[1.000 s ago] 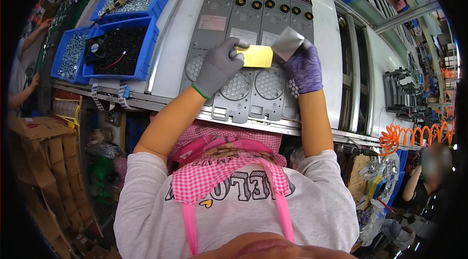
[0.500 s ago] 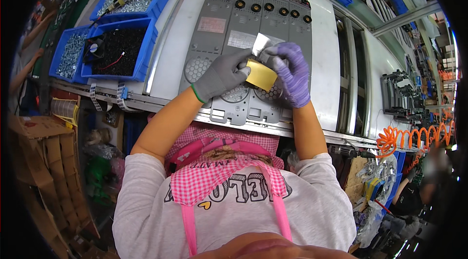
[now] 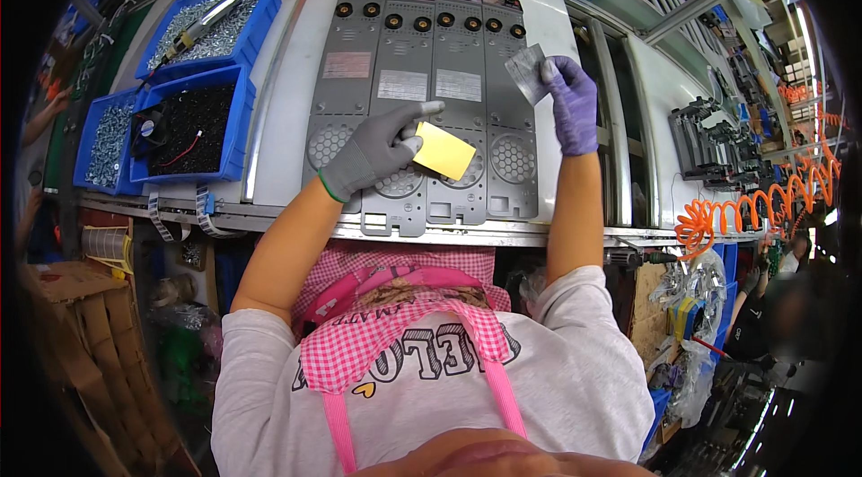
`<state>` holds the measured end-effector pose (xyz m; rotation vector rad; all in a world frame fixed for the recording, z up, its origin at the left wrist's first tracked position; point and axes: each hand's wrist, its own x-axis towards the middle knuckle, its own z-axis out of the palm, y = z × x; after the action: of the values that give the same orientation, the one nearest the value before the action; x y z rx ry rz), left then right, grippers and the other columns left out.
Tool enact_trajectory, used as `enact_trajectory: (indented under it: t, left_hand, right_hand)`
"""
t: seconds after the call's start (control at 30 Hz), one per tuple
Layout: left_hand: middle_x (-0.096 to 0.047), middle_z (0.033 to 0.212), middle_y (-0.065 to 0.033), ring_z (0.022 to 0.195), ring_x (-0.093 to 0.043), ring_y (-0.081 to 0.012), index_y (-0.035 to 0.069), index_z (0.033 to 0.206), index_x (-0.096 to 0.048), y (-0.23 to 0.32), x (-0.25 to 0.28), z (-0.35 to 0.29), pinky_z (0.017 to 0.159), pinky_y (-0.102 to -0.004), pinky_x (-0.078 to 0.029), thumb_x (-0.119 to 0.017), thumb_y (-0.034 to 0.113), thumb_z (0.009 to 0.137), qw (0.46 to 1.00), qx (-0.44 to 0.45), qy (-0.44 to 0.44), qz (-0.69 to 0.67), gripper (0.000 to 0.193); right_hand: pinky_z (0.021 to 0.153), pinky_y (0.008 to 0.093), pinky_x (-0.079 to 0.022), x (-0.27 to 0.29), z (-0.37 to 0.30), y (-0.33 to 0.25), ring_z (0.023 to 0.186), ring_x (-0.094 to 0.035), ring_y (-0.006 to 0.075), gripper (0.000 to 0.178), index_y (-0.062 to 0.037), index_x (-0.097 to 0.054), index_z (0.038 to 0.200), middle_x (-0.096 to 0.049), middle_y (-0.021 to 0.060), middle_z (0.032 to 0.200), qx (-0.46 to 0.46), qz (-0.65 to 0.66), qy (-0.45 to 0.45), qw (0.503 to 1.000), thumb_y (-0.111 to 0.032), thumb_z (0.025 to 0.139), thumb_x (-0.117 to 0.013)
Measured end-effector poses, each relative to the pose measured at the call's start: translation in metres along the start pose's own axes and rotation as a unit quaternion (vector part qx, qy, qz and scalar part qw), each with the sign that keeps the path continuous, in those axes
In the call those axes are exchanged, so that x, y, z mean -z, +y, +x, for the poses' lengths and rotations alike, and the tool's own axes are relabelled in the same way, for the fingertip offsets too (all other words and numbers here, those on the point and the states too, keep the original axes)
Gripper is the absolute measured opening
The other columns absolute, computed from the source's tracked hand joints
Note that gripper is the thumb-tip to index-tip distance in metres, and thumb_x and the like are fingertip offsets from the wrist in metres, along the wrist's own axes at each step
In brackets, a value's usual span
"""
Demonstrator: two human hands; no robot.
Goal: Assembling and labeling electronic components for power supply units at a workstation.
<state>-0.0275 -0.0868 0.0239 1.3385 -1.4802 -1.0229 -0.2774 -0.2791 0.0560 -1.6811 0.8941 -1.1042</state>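
Observation:
My left hand, in a grey glove with a green cuff, pinches a yellow sheet by its left edge. It is held over the lower part of several grey metal panels lying side by side. A silvery-grey label is between the thumb and fingers of my right hand, which wears a purple glove. That hand is raised over the right edge of the rightmost panel, apart from the yellow sheet. White labels sit on the two middle panels and a pinkish one on the leftmost.
Blue bins at left hold silver screws and small black pieces. A small black fan lies on the black pieces, a powered screwdriver across the screws. Metal rails, black parts and an orange coiled hose are at right.
My hands have moved apart. The right has carried the silvery label up and right, away from the yellow sheet; the left still holds the sheet. The view has shifted, so the panels appear further left.

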Motion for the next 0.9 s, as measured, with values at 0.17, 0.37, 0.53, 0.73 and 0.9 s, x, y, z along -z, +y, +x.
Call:
enact_trajectory:
  t: [0.17, 0.37, 0.53, 0.73, 0.9]
  left_hand:
    - [-0.046, 0.08, 0.0026, 0.074, -0.045, -0.0082, 0.007, 0.138, -0.059, 0.001, 0.001, 0.002, 0.073, -0.0239, -0.044, -0.054, 0.004, 0.087, 1.0, 0.002, -0.022, 0.001, 0.052]
    - [-0.047, 0.078, 0.0022, 0.071, -0.046, -0.0068, 0.007, 0.134, -0.062, -0.002, 0.003, 0.003, 0.069, -0.0233, -0.044, -0.056, 0.003, 0.087, 1.0, 0.016, -0.023, -0.003, 0.048]
    - [-0.048, 0.08, 0.0026, 0.074, -0.046, -0.0065, 0.005, 0.134, -0.063, 0.005, 0.003, 0.002, 0.072, -0.0223, -0.043, -0.055, 0.003, 0.087, 0.997, 0.064, -0.034, -0.028, 0.048]
    - [-0.051, 0.077, 0.0011, 0.064, -0.049, -0.005, 0.008, 0.134, -0.062, -0.012, -0.002, 0.006, 0.059, -0.0216, -0.045, -0.057, 0.003, 0.09, 0.998, -0.05, -0.012, 0.023, 0.044]
    - [-0.052, 0.077, 0.0009, 0.05, -0.046, -0.0021, 0.007, 0.134, -0.061, -0.008, -0.001, 0.004, 0.042, -0.0196, -0.04, -0.055, 0.001, 0.092, 0.998, 0.032, -0.033, -0.031, 0.043]
  right_hand:
    - [0.078, 0.0278, -0.049, 0.032, 0.048, 0.039, 0.08, -0.059, 0.0102, 0.027, 0.0017, -0.071, 0.1, -0.069, 0.0041, 0.084, -0.083, -0.155, -0.155, 0.972, -0.025, 0.095, -0.071]
    - [0.08, 0.0289, -0.05, 0.024, 0.068, 0.064, 0.082, -0.059, 0.0101, 0.03, 0.001, -0.073, 0.101, -0.07, 0.0032, 0.086, -0.112, -0.173, -0.241, 0.948, -0.028, 0.092, -0.074]
    - [0.078, 0.0297, -0.05, 0.024, 0.067, 0.075, 0.08, -0.059, 0.0109, 0.03, 0.0003, -0.073, 0.099, -0.07, 0.0037, 0.084, -0.105, -0.176, -0.252, 0.946, -0.029, 0.092, -0.074]
    - [0.08, 0.0275, -0.05, 0.028, 0.073, 0.077, 0.082, -0.059, 0.0087, 0.025, 0.0005, -0.072, 0.098, -0.069, 0.0016, 0.085, -0.11, -0.188, -0.255, 0.942, -0.024, 0.093, -0.073]
    - [0.077, 0.0307, -0.05, 0.027, 0.072, 0.081, 0.079, -0.058, 0.0115, 0.028, 0.0006, -0.072, 0.099, -0.069, 0.0036, 0.083, -0.102, -0.155, -0.246, 0.951, -0.027, 0.091, -0.074]
